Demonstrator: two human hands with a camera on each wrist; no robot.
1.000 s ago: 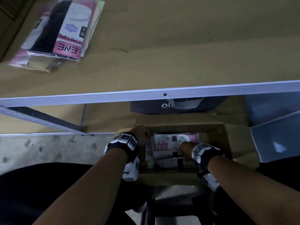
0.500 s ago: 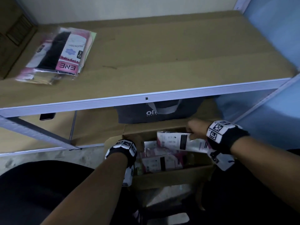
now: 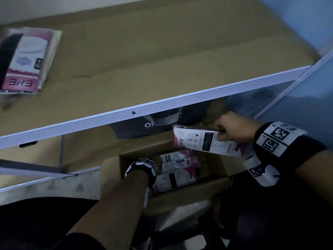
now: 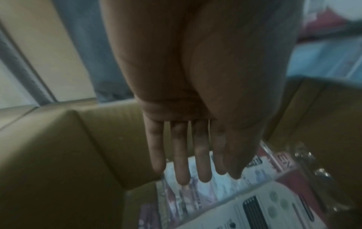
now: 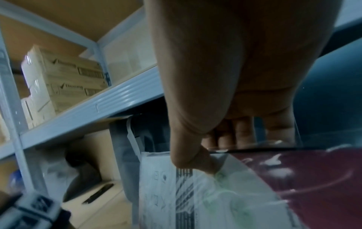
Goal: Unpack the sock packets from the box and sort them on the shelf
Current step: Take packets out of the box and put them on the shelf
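Note:
An open cardboard box [image 3: 182, 196] stands on the floor under the shelf [image 3: 162, 56], with several pink-and-white sock packets [image 3: 177, 179] inside. My right hand [image 3: 232, 129] pinches one sock packet [image 3: 207, 141], white back side up, above the box's far right corner; thumb and fingers grip its edge [image 5: 207, 161]. My left hand [image 3: 158, 163] reaches down into the box's left side, its fingers [image 4: 201, 162] straight and holding nothing just above the packets [image 4: 215, 190]. A small pile of sock packets [image 3: 27, 60] lies at the shelf's far left.
A dark bag [image 3: 156, 123] with white lettering sits on the lower level behind the box. The shelf's pale metal front rail [image 3: 144, 109] runs across just above the box. Stacked cartons [image 5: 58, 80] stand on a shelf to the left in the right wrist view.
My right hand has lifted a sock packet out of the box and raised it up and to the right. My left hand stays low in the box's left side.

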